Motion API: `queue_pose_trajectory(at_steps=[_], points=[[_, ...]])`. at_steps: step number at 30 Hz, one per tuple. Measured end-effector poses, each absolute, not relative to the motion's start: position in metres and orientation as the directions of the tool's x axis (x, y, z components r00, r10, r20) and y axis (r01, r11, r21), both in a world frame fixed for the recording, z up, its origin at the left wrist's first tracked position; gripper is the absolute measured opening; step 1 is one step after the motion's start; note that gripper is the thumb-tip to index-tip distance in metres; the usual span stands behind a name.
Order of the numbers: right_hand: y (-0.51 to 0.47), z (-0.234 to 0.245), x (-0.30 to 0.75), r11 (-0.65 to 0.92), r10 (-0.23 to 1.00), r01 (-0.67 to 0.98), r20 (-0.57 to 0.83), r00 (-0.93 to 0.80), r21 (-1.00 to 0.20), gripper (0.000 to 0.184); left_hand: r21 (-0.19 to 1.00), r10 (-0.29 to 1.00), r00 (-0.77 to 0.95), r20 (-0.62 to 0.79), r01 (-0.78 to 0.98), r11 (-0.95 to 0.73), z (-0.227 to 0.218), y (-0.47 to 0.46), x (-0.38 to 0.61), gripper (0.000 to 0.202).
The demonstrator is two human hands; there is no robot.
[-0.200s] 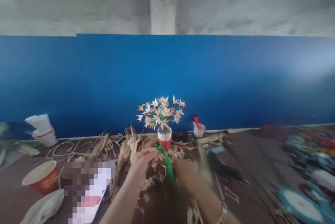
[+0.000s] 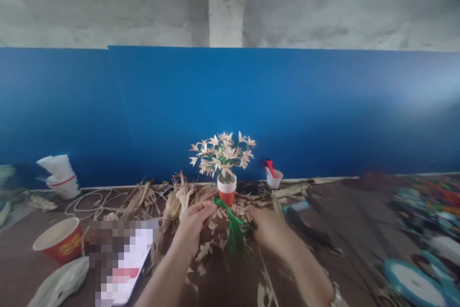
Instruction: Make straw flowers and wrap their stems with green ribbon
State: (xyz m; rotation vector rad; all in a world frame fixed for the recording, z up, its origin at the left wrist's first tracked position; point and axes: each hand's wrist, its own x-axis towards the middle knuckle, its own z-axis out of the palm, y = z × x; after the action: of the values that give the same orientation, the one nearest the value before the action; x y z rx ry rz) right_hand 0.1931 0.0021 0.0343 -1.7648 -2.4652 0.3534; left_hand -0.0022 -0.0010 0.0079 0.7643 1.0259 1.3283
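A thin green strip [image 2: 232,218], like ribbon or floral tape, runs between my two hands, and its lower part hangs down in a blur. My left hand [image 2: 196,223] pinches the strip's upper left end between thumb and fingers. My right hand [image 2: 268,228] has its fingers curled at the strip's right side; the fingertips are partly hidden. Just beyond the hands stands an orange and white pot [image 2: 227,192] holding a bunch of pale star-shaped flowers [image 2: 224,153]. Small dry husk scraps [image 2: 204,250] lie below and between my hands.
Dry husks [image 2: 176,201] are heaped behind my left hand. To the left are a red paper tub [image 2: 59,240], a phone [image 2: 131,268] and a plastic bag [image 2: 61,283]. A small white cup [image 2: 274,180] stands behind, right; a blue ribbon spool [image 2: 411,280] lies far right.
My right hand has moved slightly right and up, away from my left hand, and the green strip now stretches across toward it. My left hand keeps its pinch.
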Motion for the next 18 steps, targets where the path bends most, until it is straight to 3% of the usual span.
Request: queue_pose_trajectory(at_steps=[5, 9, 13, 15, 18], points=[[0.000, 0.043, 0.225, 0.269, 0.936, 0.934, -0.162, -0.311, -0.236, 0.034, 0.948, 0.978, -0.156, -0.135, -0.309, 0.082, 0.018, -0.004, -0.004, 0.021], [0.004, 0.045, 0.251, 0.265, 0.931, 0.840, -0.101, -0.351, -0.474, 0.037, 0.957, 0.970, -0.223, -0.099, -0.288, 0.031, 0.022, -0.004, -0.007, 0.018], [0.008, 0.051, 0.245, 0.252, 0.872, 0.592, -0.085, -0.481, -0.766, 0.027, 0.967, 0.973, -0.221, -0.067, -0.253, 0.009, 0.023, -0.004, -0.008, 0.016], [0.009, 0.050, 0.226, 0.203, 0.897, 0.372, 0.020, -0.442, -0.906, 0.030, 0.972, 0.983, -0.177, -0.054, -0.234, 0.011, 0.022, -0.005, -0.005, 0.016], [0.008, 0.042, 0.191, 0.214, 0.927, 0.112, 0.166, -0.335, -0.970, 0.038, 0.986, 0.993, -0.107, -0.043, -0.167, 0.025, 0.021, -0.008, 0.003, 0.016]])
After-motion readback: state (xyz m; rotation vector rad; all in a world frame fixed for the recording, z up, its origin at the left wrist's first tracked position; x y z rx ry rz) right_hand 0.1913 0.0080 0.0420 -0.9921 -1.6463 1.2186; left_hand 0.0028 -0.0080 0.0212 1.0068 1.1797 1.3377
